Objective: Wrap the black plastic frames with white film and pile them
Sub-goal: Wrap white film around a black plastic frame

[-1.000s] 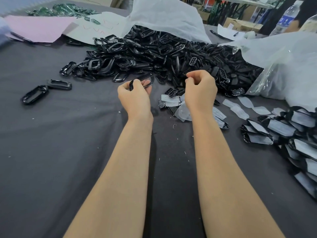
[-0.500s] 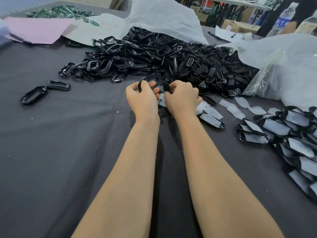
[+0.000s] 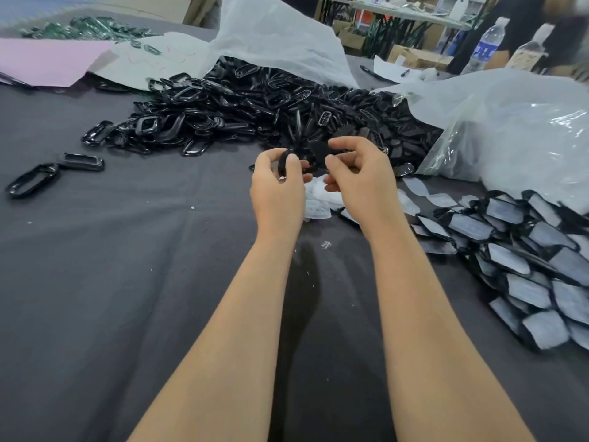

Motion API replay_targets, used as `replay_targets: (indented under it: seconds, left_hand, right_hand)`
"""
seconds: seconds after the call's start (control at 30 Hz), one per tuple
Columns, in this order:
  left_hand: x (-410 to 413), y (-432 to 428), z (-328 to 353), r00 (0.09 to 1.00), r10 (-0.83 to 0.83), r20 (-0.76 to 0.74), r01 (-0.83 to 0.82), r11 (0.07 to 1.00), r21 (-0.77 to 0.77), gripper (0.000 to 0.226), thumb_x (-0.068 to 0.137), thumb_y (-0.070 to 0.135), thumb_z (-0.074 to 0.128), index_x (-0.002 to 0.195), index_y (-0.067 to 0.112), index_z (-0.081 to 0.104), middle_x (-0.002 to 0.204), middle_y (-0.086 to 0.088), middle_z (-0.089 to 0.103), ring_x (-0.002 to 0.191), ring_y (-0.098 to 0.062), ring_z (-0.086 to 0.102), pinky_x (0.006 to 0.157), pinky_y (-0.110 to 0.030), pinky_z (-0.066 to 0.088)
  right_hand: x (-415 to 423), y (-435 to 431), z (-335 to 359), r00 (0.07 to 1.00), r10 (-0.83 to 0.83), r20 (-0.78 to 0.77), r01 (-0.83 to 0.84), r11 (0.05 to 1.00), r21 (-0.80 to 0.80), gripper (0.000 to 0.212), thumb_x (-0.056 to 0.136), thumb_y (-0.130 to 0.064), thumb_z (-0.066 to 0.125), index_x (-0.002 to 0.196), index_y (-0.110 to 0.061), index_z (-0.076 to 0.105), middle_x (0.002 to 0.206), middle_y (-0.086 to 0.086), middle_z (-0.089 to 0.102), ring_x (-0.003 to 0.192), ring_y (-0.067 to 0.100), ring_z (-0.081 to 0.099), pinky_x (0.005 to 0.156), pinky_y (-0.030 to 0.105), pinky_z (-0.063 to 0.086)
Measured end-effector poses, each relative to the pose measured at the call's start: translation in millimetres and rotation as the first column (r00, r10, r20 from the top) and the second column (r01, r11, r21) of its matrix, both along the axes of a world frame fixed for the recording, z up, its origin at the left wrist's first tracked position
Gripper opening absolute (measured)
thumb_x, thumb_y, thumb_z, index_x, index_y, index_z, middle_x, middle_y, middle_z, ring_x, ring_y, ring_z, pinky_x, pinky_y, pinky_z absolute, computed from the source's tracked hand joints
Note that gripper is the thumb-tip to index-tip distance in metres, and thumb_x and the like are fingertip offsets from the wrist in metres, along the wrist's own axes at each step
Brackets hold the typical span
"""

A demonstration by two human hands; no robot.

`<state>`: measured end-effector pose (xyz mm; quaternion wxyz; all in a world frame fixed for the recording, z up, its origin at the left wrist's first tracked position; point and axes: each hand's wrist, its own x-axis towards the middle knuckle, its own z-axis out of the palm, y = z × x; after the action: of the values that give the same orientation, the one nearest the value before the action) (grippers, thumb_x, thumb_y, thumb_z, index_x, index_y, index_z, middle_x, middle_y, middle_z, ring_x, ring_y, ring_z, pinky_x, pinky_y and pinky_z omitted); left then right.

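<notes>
My left hand (image 3: 276,186) pinches a black plastic frame (image 3: 283,161) by its near end. My right hand (image 3: 360,177) grips a second black plastic piece (image 3: 322,152) just right of it; the two pieces almost touch above the cloth. Behind the hands a big heap of bare black frames (image 3: 255,113) spills from a white bag. Small white film pieces (image 3: 317,202) lie on the cloth under my hands. At the right lies a pile of wrapped frames (image 3: 526,256), white film over black rims.
Two loose frames (image 3: 54,173) lie at the left on the grey cloth (image 3: 127,282). A clear plastic bag (image 3: 510,129) sits at the back right, pink paper (image 3: 47,59) at the back left, water bottles (image 3: 484,46) and a person far right.
My hands came together, then lifted slightly and drew apart. The right hand, empty and shut a second ago, now holds a black piece. The camera shifted, so the scene sits further right.
</notes>
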<state>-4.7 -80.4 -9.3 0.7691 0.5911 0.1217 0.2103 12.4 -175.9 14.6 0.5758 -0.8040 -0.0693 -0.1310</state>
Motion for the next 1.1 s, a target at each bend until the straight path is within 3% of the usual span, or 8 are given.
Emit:
replay_targets:
  seconds: [0.17, 0.3, 0.5, 0.67, 0.73, 0.8, 0.9, 1.1]
  left_hand:
    - [-0.7, 3.3, -3.6, 0.999, -0.050, -0.019, 0.051, 0.998, 0.040, 0.020, 0.095, 0.006, 0.043, 0.107, 0.019, 0.052, 0.093, 0.001, 0.069, 0.069, -0.003, 0.068, 0.073, -0.024, 0.057]
    - [0.7, 5.0, -3.0, 0.997, -0.064, -0.033, 0.065, 0.997, 0.031, 0.022, 0.095, 0.004, 0.040, 0.104, 0.021, 0.051, 0.085, 0.005, 0.065, 0.063, 0.001, 0.067, 0.065, -0.018, 0.056]
    - [0.2, 5.7, -2.2, 0.995, -0.079, -0.056, 0.082, 0.995, 0.051, 0.024, 0.094, 0.005, 0.047, 0.089, 0.029, 0.051, 0.079, 0.008, 0.064, 0.059, 0.002, 0.066, 0.060, -0.015, 0.054]
    - [3.0, 6.2, -2.7, 0.995, -0.081, -0.066, 0.082, 0.996, 0.020, 0.021, 0.095, 0.004, 0.041, 0.103, 0.019, 0.053, 0.081, 0.004, 0.067, 0.060, -0.001, 0.066, 0.058, -0.014, 0.053]
    - [3.6, 6.2, -3.4, 0.995, -0.071, -0.067, 0.071, 0.997, -0.003, 0.021, 0.094, 0.003, 0.041, 0.104, 0.019, 0.051, 0.081, 0.003, 0.068, 0.063, -0.005, 0.066, 0.060, -0.015, 0.053]
    - [4.0, 6.3, -3.5, 0.996, -0.065, -0.060, 0.062, 0.997, -0.052, 0.021, 0.093, 0.002, 0.043, 0.101, 0.021, 0.049, 0.084, 0.000, 0.069, 0.065, -0.008, 0.065, 0.062, -0.017, 0.053]
    - [4.3, 6.1, -2.8, 0.997, -0.053, -0.059, 0.049, 0.996, -0.077, 0.022, 0.092, 0.002, 0.045, 0.097, 0.022, 0.049, 0.087, -0.003, 0.070, 0.067, -0.009, 0.065, 0.063, -0.017, 0.053]
    - [5.2, 4.9, -4.3, 0.999, -0.029, -0.044, 0.026, 0.998, -0.061, 0.030, 0.093, -0.004, 0.041, 0.090, 0.026, 0.049, 0.089, 0.000, 0.068, 0.069, -0.007, 0.066, 0.062, -0.015, 0.051]
  right_hand:
    - [-6.7, 3.6, -19.1, 0.998, -0.065, 0.013, 0.063, 0.989, 0.133, 0.017, 0.091, -0.002, 0.057, 0.082, -0.017, 0.058, 0.078, -0.001, 0.062, 0.058, 0.003, 0.062, 0.067, 0.024, 0.057]
    - [-3.1, 5.3, -26.2, 0.996, -0.046, -0.078, 0.065, 0.963, 0.261, 0.021, 0.093, 0.001, 0.053, 0.083, -0.016, 0.062, 0.079, 0.001, 0.063, 0.058, 0.000, 0.063, 0.064, 0.020, 0.055]
    - [-2.1, 6.6, -27.7, 0.994, -0.098, -0.039, 0.103, 0.979, 0.178, 0.023, 0.091, 0.001, 0.052, 0.085, -0.017, 0.065, 0.079, -0.002, 0.064, 0.061, 0.001, 0.063, 0.067, 0.020, 0.056]
    - [-3.2, 6.5, -26.3, 0.991, -0.121, -0.049, 0.130, 0.955, 0.266, 0.021, 0.091, 0.003, 0.050, 0.091, -0.015, 0.062, 0.084, 0.003, 0.061, 0.062, 0.004, 0.062, 0.063, 0.018, 0.054]
    - [-2.7, 6.6, -21.9, 0.988, -0.098, -0.123, 0.145, 0.872, 0.467, 0.025, 0.090, 0.007, 0.046, 0.094, -0.012, 0.060, 0.083, 0.005, 0.059, 0.061, 0.005, 0.063, 0.062, 0.017, 0.053]
    - [-2.3, 5.5, -17.2, 0.981, -0.012, -0.195, 0.145, 0.715, 0.684, 0.028, 0.088, 0.012, 0.044, 0.098, -0.010, 0.058, 0.081, 0.007, 0.059, 0.061, 0.008, 0.063, 0.062, 0.017, 0.054]
    - [-3.2, 4.2, -14.6, 0.955, 0.149, -0.257, 0.139, 0.541, 0.829, 0.034, 0.088, 0.014, 0.043, 0.110, -0.009, 0.054, 0.078, 0.007, 0.057, 0.064, 0.013, 0.060, 0.059, 0.018, 0.055]
    - [-7.7, 0.8, -16.2, 0.899, 0.298, -0.322, 0.140, 0.501, 0.854, 0.041, 0.090, 0.004, 0.048, 0.105, -0.032, 0.058, 0.069, 0.001, 0.053, 0.056, 0.010, 0.059, 0.062, 0.021, 0.053]
